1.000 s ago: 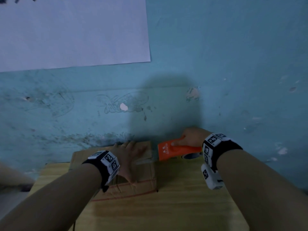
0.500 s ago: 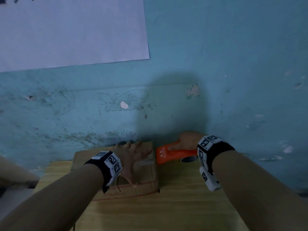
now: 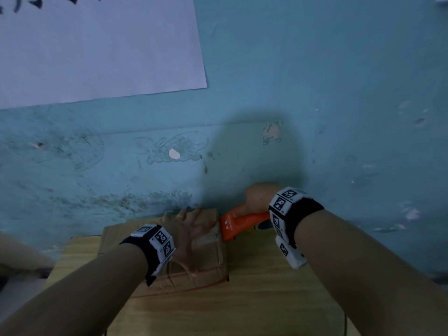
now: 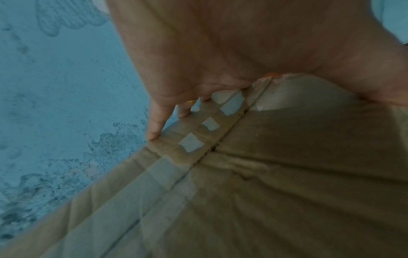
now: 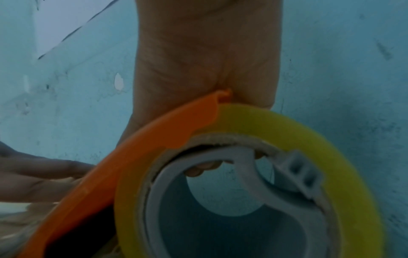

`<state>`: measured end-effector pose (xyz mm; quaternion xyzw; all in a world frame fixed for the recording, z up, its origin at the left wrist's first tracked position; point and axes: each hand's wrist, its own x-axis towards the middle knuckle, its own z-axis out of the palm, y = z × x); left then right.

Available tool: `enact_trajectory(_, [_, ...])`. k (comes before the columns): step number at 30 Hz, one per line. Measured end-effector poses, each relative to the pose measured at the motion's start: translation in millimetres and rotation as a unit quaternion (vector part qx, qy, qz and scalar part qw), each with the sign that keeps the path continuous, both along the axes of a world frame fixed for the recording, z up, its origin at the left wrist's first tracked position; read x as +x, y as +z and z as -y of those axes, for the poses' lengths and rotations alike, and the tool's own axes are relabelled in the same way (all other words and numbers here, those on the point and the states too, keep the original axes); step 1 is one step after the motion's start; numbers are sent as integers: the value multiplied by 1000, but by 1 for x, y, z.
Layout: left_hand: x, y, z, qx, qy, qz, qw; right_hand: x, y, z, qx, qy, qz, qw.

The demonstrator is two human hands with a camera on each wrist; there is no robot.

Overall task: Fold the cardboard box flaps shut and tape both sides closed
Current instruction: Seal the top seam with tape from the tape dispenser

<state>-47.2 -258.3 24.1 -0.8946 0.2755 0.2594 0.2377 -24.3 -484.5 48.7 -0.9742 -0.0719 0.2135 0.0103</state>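
Note:
A brown cardboard box (image 3: 208, 260) lies flat on the wooden table (image 3: 254, 299), its flaps folded shut and old tape strips (image 4: 190, 144) along the seam. My left hand (image 3: 191, 229) presses flat on the box top (image 4: 287, 174), fingers spread toward the far edge. My right hand (image 3: 257, 197) grips an orange tape dispenser (image 3: 237, 223) whose front end touches the box's right edge. The dispenser (image 5: 141, 144) carries a yellowish tape roll (image 5: 253, 122); fingertips (image 5: 198, 171) curl through its core.
A worn blue wall (image 3: 315, 93) rises right behind the table, with a white paper sheet (image 3: 84, 44) taped at upper left. Bare wood shows to the right of and in front of the box. A thin cord (image 3: 345, 321) hangs at the table's front right.
The right hand has brought the tape dispenser leftward until it meets the box's right edge. The left hand stays pressed on the box top.

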Motion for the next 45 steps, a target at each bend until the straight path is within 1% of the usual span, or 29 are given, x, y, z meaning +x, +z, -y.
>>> enact_trajectory(4, [-2,1,1,0,7,1,1000,-1,-6,4,15,1,4,1000])
enact_trajectory(5, [-2,2,0,-1,7,3,1000,-3,-8,8,30,-5,4,1000])
enact_trajectory(9, [1,4,0,12,1,4,1000,-21,-16,32,143,-35,-26,989])
enact_trajectory(13, [3,4,-1,10,0,1,1000,-29,-21,50,166,-58,-53,983])
enact_trajectory(20, [3,10,0,27,-2,-16,1000,-20,-37,59,131,-84,-73,985])
enact_trajectory(23, [3,8,-1,28,-4,-9,1000,-17,-41,70,79,-46,-90,992])
enact_trajectory(25, [5,7,-2,25,-4,-8,1000,-16,-38,71,74,-41,-95,992])
enact_trajectory(29, [7,7,-1,20,4,-12,1000,-21,-25,56,74,-33,-90,993])
enact_trajectory(31, [7,8,0,23,5,-12,1000,-21,-30,45,63,-28,-81,994])
enact_trajectory(33, [6,8,1,25,9,-16,1000,-14,-46,30,46,-20,-57,997])
enact_trajectory(36, [3,11,2,28,21,-25,999,-2,-56,5,59,-22,-28,998])
enact_trajectory(39, [1,15,3,29,24,-34,999,1,-57,3,56,-54,-36,996])
enact_trajectory(41, [0,13,2,29,22,-33,999,-6,-71,14,28,-100,-64,993])
enact_trajectory(42, [0,12,1,27,21,-33,999,-9,-88,20,1,-104,-86,991])
enact_trajectory(45, [2,7,-2,16,21,-36,999,-15,-139,36,-92,-65,-137,984])
